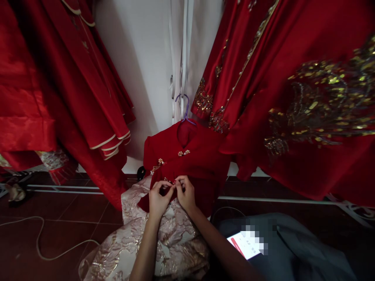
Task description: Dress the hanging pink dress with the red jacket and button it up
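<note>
Red garment (199, 160): short, high collar, hung on a purple hanger (185, 111). It lies straight ahead of both hands, lower front edge right at the fingertips. The hanger hook sits on the far side of the collar from the hands.

Left hand (158, 200): fingers curled in narrow, thumb and forefinger pinched on the garment's front edge.
Right hand (186, 194): same narrow pinch, its fingertips meeting those of the left hand.

Between the two sets of fingertips: small beaded clasp (170, 182). Light is dim there; likely the clasp itself is what both hands pinch, but cannot be sure. Second clasp (158, 164) just beyond the left hand. Third clasp (184, 153) further out, near the collar.

Under both wrists and forearms: pale brocade cloth (131, 242), gold-pink pattern, bunched. The garment's hem rests on it.

Right of the right forearm: lit screen (246, 244), partly blurred, lying on grey cloth (293, 249).

Well left of the left hand: white cable (39, 242) looping over dark red floor tiles (73, 210).

Beyond and left of the hands: hanging red gowns with cream trim (73, 78).
Beyond and right: red gown with gold sequin embroidery (293, 97), its hem close beside the garment's shoulder.
Straight beyond, between the gowns: white wall (140, 58)
</note>
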{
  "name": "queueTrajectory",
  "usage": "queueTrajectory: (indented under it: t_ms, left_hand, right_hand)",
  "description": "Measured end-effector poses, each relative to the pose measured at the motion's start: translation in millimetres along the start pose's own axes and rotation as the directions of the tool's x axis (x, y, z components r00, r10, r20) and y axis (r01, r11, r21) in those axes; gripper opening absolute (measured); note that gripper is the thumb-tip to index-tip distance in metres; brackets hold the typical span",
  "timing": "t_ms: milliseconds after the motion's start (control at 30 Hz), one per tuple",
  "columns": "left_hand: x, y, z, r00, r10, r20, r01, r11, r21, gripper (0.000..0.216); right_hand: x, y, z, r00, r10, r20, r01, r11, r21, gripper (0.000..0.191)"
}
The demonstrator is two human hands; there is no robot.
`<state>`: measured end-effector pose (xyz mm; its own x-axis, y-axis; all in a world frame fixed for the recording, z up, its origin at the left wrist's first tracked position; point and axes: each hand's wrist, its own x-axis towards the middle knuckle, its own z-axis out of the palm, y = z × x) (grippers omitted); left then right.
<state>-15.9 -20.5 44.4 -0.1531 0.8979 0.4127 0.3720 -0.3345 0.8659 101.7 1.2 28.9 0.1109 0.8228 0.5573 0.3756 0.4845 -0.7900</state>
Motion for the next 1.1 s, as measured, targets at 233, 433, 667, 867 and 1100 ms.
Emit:
queueTrajectory:
  t_ms: [233,433,667,867,1100]
  left_hand:
    - [11,14,-11,0.954,-0.008,0.299,0.093,0.958,-0.272,0.014]
    - [55,4,-2,0.879,-0.434,0.197,0.453,0.633,-0.627,0.029]
    - [63,-2,17,0.830,-0.510,0.228,0.444,0.354,-0.823,0.026]
    - [57,-3,20,0.860,-0.488,0.152,0.392,0.437,-0.810,0.036]
    - [85,33,20,0.971,-0.113,0.211,0.188,0.907,-0.377,0.032]
  right_hand:
    - [10,-2,-8,0.997,0.077,-0.013,-0.075,0.993,0.088,0.031]
    - [38,-15,-33,0.967,0.170,0.191,-0.219,0.938,0.269,0.031]
    - [37,-24,-45,0.883,0.221,0.414,-0.324,0.925,0.198,0.025]
    - [35,-33,-48,0.842,0.211,0.496,-0.262,0.964,0.035,0.024]
    - [39,-44,-71,0.705,0.162,0.690,-0.229,0.973,0.005,0.022]
